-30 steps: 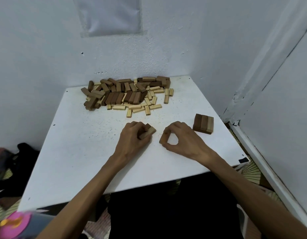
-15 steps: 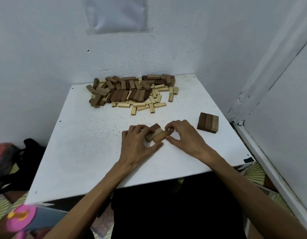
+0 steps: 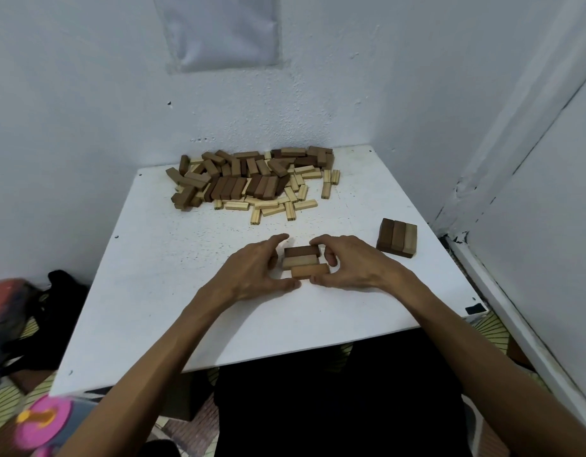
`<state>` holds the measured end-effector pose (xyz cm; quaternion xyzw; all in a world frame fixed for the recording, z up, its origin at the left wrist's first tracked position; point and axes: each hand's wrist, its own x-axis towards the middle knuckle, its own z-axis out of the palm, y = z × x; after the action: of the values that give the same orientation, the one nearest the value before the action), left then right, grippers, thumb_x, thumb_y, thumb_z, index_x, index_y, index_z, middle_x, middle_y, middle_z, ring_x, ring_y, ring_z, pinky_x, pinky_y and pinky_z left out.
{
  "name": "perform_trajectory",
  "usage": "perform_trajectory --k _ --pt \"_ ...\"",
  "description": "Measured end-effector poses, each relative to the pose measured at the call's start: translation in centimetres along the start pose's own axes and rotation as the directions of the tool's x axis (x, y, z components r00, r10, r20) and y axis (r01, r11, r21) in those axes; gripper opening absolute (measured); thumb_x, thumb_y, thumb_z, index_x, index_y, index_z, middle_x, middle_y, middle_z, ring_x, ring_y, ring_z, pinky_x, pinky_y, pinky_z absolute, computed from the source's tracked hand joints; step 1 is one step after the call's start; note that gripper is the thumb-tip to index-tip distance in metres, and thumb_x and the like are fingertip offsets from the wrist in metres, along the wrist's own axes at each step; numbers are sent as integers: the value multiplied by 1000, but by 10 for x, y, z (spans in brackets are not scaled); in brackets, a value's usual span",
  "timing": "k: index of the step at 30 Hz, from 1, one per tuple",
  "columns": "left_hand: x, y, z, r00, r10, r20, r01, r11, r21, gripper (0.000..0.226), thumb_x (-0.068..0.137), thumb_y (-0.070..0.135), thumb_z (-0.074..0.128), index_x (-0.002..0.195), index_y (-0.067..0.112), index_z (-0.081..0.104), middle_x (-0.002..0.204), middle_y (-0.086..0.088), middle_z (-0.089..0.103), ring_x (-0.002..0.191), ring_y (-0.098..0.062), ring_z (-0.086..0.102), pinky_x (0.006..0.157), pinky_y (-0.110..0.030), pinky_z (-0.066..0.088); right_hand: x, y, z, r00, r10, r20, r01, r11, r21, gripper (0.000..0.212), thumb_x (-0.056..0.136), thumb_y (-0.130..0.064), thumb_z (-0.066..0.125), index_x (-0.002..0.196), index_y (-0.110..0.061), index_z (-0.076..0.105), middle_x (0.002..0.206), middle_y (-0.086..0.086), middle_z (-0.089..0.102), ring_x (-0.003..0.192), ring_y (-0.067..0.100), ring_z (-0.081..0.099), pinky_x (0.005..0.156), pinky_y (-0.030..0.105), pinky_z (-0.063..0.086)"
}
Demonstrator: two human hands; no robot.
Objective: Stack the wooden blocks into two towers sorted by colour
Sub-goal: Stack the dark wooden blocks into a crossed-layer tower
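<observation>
Fingers (image 3: 280,239) of left hand (image 3: 252,275) and right hand (image 3: 354,267) curled, clasping three blocks (image 3: 305,262) between them; rightward another trio (image 3: 397,239); beyond, one loose pile (image 3: 252,183).

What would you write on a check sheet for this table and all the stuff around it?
Surface: white square table, speckled with dark marks.
Job's things: loose pile of dark brown and pale wooden blocks at the far edge; flat row of three brown wooden blocks between the hands; square set of brown wooden blocks, three across, at the right.
Clutter: black bag on the floor at left; blurred pink object below it.
Grips: left hand and right hand each hold an end of the row.
Cables: nothing seen.
Surroundings: white walls on two sides; pale sheet on the far wall.
</observation>
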<state>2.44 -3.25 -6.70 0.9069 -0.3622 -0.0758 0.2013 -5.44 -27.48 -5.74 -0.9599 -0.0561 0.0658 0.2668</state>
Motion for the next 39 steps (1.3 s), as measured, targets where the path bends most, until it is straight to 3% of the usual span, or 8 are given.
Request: perform_trajectory --k 3,6,9,27,39 --pt "4 1 -1 999 9 51 -7 999 -45 94 80 60 81 156 25 39 111 6 62 95 -16 56 84 -34 50 4 -2 -4 999 -1 41 0 1000 9 76 84 -52 80 147 -24 48 93 -5 64 88 10 60 77 32 50" --pt "9 3 -3 999 27 34 -25 997 -78 80 80 51 84 147 19 52 106 4 65 86 -10 57 75 -22 45 8 -5 -7 997 8 79 -11 999 31 76 83 -47 82 146 -22 48 94 -4 66 86 6 59 68 22 42" --pt "13 5 -5 998 55 40 -52 995 -81 68 81 43 85 139 17 60 97 6 66 77 -1 55 66 -13 38 10 -5 -9 995 26 94 -32 997 65 76 81 -47 85 144 -21 49 93 -5 66 82 4 58 66 22 40" --pt "21 2 -11 988 87 125 -75 992 -97 67 83 40 86 140 15 59 92 11 62 76 -1 56 65 -12 37 20 -4 -9 991 85 99 -92 993 69 74 73 -50 90 132 -23 54 93 -5 66 88 1 53 72 28 47" --pt "18 0 -8 989 86 122 -76 993 -86 70 84 40 84 144 16 56 99 8 62 82 -4 55 70 -15 39 25 -2 -6 984 134 116 -138 990 28 77 68 -56 90 129 -27 54 105 0 60 91 14 61 68 28 45"
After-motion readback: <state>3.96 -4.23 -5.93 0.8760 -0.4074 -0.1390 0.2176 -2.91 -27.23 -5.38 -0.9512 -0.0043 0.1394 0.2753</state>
